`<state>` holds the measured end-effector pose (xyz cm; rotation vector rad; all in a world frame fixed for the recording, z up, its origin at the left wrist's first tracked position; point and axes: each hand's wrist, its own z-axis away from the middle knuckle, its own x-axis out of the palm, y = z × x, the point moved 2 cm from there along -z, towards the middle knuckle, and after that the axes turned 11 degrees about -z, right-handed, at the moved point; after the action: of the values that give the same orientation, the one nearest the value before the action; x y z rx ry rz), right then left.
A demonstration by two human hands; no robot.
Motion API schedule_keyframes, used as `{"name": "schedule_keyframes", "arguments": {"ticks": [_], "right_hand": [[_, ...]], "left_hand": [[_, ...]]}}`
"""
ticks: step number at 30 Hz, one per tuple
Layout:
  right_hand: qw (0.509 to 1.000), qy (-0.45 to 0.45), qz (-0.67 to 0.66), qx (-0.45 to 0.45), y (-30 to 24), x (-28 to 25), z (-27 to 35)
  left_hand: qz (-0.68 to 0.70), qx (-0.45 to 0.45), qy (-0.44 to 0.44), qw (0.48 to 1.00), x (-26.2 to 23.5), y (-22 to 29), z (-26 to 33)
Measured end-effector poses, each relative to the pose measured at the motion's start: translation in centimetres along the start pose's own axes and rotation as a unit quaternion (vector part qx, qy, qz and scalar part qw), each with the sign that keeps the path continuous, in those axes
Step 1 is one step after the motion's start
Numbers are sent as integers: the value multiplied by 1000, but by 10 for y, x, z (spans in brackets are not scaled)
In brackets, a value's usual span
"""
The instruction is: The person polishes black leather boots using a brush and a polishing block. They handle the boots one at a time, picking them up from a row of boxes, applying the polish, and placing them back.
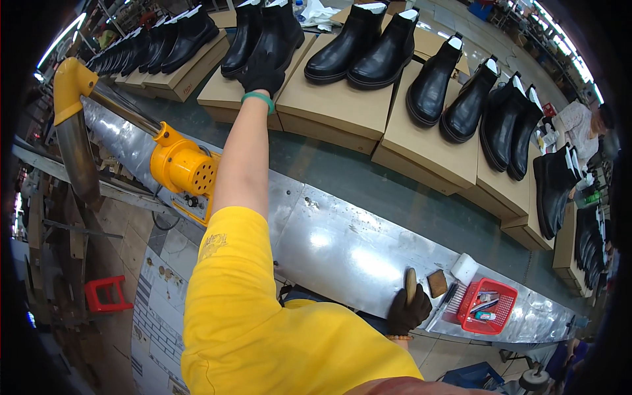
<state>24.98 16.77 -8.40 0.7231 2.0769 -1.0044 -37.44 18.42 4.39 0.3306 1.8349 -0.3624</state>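
Fingers of the gloved left hand (261,74) are closing on a black boot (245,36) atop a cardboard box (227,92) at the counter's far edge; it looks stiff-soled, with a pliable shaft best gripped low. The right hand (407,309) is clutching a wooden-handled brush (411,284).

Single head-worn fisheye view, steeply down over the conveyor belt (368,178), forearms close below.

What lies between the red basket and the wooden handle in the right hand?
In the head view, a small brown block lies on the metal ledge, between the red basket and the wooden handle.
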Motion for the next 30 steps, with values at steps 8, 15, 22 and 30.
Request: {"name": "schedule_keyframes", "arguments": {"ticks": [8,15,22,30], "right_hand": [[1000,4,-2,-3,-1,-1,0],[999,21,-26,-25,0,-2,1],[998,41,-33,-42,2,-1,2],[998,31,-37,-50,3,2,2]], "left_hand": [[26,-59,75,995,17,-9,48],[103,-53,0,993,42,-17,77],[143,128,-64,979,76,-16,126],[220,73,-28,972,91,-40,145]]}}
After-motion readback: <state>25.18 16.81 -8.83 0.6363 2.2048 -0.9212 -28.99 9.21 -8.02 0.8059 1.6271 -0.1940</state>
